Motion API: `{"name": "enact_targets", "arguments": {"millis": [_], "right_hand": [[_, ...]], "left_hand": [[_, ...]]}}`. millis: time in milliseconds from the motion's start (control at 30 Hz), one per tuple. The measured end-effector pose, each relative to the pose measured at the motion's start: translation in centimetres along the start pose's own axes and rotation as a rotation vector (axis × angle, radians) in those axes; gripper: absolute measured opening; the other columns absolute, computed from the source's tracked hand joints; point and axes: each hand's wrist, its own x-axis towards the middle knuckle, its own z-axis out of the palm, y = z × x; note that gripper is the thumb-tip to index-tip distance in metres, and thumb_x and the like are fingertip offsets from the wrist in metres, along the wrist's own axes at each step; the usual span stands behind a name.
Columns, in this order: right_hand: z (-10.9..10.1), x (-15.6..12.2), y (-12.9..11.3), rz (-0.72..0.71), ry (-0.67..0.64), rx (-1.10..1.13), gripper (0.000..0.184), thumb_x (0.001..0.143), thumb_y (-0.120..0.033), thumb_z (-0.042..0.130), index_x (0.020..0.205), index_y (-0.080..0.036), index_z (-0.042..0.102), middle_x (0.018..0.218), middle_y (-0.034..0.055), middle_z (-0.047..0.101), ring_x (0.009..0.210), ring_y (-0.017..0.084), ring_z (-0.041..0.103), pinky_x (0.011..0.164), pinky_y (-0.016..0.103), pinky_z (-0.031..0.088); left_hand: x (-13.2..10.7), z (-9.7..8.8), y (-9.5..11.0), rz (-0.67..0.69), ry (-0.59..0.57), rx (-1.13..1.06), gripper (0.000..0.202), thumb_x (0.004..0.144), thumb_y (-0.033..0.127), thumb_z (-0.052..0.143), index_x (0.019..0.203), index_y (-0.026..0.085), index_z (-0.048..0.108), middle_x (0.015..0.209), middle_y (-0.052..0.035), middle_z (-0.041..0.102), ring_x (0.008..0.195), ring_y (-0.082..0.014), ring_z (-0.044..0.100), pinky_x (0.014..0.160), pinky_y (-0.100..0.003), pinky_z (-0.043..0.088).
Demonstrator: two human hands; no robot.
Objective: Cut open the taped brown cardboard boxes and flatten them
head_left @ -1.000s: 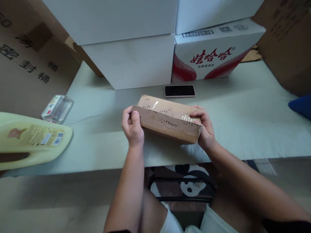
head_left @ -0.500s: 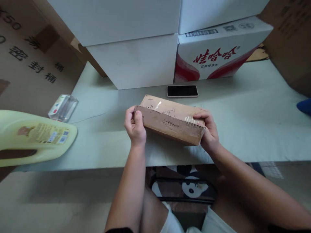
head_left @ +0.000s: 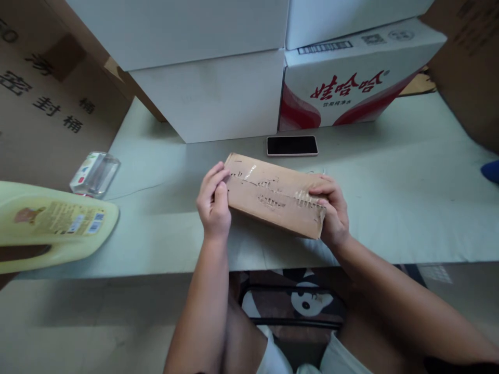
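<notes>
Between my hands is a small brown cardboard box (head_left: 273, 195), tilted so that two of its worn faces show, with torn patches along the edge between them and bits of clear tape. My left hand (head_left: 214, 200) grips its left end, thumb on the near side and fingers over the far top corner. At the right end my right hand (head_left: 333, 210) is closed round the corner, fingers on the upper face and thumb on the near face. The underside of the box is hidden. Just beyond it a phone (head_left: 292, 146) lies with its dark screen up.
White cartons (head_left: 218, 98) and a red-and-white carton (head_left: 351, 88) stand behind on the green-covered table (head_left: 390, 208). To the left are a yellow jug (head_left: 58, 223), a clear plastic pack (head_left: 95, 174) and a large brown carton (head_left: 50, 104). Something blue (head_left: 491, 170) sits at the right edge.
The box has been rolled so its near face turns more upward. My left fingers have shifted from the end onto its upper corner. Both hands keep hold.
</notes>
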Motion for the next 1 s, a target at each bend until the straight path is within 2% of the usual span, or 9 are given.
{"name": "enact_targets", "arguments": {"millis": [200, 367, 433, 500, 567, 700, 800, 900, 1000], "right_hand": [[-0.2, 0.0, 0.1, -0.013, -0.024, -0.05, 0.035, 0.097, -0.057, 0.044, 0.105, -0.031, 0.065, 0.116, 0.0064, 0.06, 0.118, 0.028, 0.058, 0.106, 0.053, 0.044], [-0.9, -0.2, 1.2, 0.127, 0.069, -0.057, 0.051, 0.094, -0.058, 0.052, 0.138, -0.034, 0.05, 0.134, 0.0077, 0.06, 0.124, 0.027, 0.058, 0.109, 0.052, 0.044], [-1.0, -0.2, 1.2, 0.239, -0.03, -0.051, 0.044, 0.095, -0.056, 0.052, 0.129, -0.028, 0.059, 0.125, 0.0086, 0.067, 0.114, 0.027, 0.064, 0.102, 0.05, 0.05], [-1.0, -0.2, 0.9, 0.319, -0.262, -0.024, 0.042, 0.098, -0.058, 0.048, 0.116, -0.024, 0.067, 0.109, 0.0081, 0.073, 0.099, 0.026, 0.068, 0.091, 0.047, 0.056], [-0.7, -0.2, 0.3, 0.277, -0.455, 0.001, 0.046, 0.099, -0.061, 0.046, 0.114, -0.025, 0.07, 0.11, 0.0083, 0.074, 0.101, 0.026, 0.069, 0.09, 0.046, 0.058], [0.1, -0.3, -0.6, 0.03, -0.493, 0.005, 0.046, 0.097, -0.062, 0.051, 0.132, -0.034, 0.063, 0.157, 0.006, 0.047, 0.148, 0.031, 0.044, 0.12, 0.055, 0.04], [0.3, -0.5, -0.4, -0.037, -0.471, -0.014, 0.049, 0.098, -0.055, 0.055, 0.144, -0.042, 0.052, 0.169, 0.0, 0.03, 0.158, 0.028, 0.026, 0.129, 0.056, 0.025], [0.2, -0.7, -0.1, -0.032, -0.424, -0.041, 0.056, 0.097, -0.051, 0.057, 0.151, -0.043, 0.043, 0.163, 0.002, 0.04, 0.152, 0.027, 0.038, 0.127, 0.054, 0.031], [-0.3, -0.6, -0.2, -0.004, -0.317, -0.046, 0.054, 0.098, -0.047, 0.058, 0.15, -0.04, 0.046, 0.15, 0.0037, 0.055, 0.141, 0.026, 0.052, 0.122, 0.053, 0.041]], "left_hand": [[0.7, -0.6, 0.1, -0.079, -0.017, 0.041, 0.026, 0.084, 0.02, 0.058, 0.09, 0.023, 0.082, 0.111, -0.0055, 0.079, 0.117, -0.0242, 0.07, 0.108, -0.045, 0.051], [1.8, -1.5, -1.1, -0.339, 0.222, -0.134, 0.025, 0.074, 0.024, 0.057, 0.083, 0.019, 0.08, 0.095, -0.0063, 0.078, 0.104, -0.024, 0.071, 0.099, -0.039, 0.054], [2.2, -2.0, -1.8, -0.441, 0.343, -0.23, 0.027, 0.072, 0.026, 0.056, 0.085, 0.018, 0.078, 0.095, -0.0068, 0.076, 0.098, -0.0222, 0.069, 0.089, -0.035, 0.055], [2.3, -2.5, -2.5, -0.504, 0.415, -0.312, 0.028, 0.071, 0.029, 0.056, 0.088, 0.018, 0.076, 0.096, -0.0068, 0.074, 0.094, -0.0203, 0.068, 0.08, -0.03, 0.055], [2.3, -2.8, -3.0, -0.528, 0.418, -0.358, 0.028, 0.069, 0.031, 0.059, 0.09, 0.019, 0.074, 0.098, -0.0066, 0.073, 0.092, -0.019, 0.067, 0.076, -0.028, 0.055], [1.5, -2.6, -3.5, -0.664, 0.243, -0.421, 0.025, 0.069, 0.039, 0.067, 0.087, 0.021, 0.07, 0.096, -0.0069, 0.075, 0.092, -0.0211, 0.068, 0.073, -0.029, 0.056], [0.8, -1.9, -3.2, -0.842, 0.07, -0.432, 0.029, 0.072, 0.047, 0.068, 0.084, 0.021, 0.071, 0.09, -0.0064, 0.076, 0.088, -0.0214, 0.071, 0.069, -0.03, 0.056], [0.2, -1.5, -2.5, -0.898, -0.272, -0.414, 0.052, 0.081, 0.068, 0.058, 0.088, 0.02, 0.076, 0.084, -0.0111, 0.077, 0.079, -0.0242, 0.073, 0.062, -0.033, 0.057], [-0.4, -1.8, -1.6, -0.902, -0.6, -0.406, 0.069, 0.077, 0.084, 0.056, 0.092, 0.021, 0.078, 0.082, -0.0143, 0.078, 0.066, -0.025, 0.073, 0.051, -0.033, 0.055]]}}
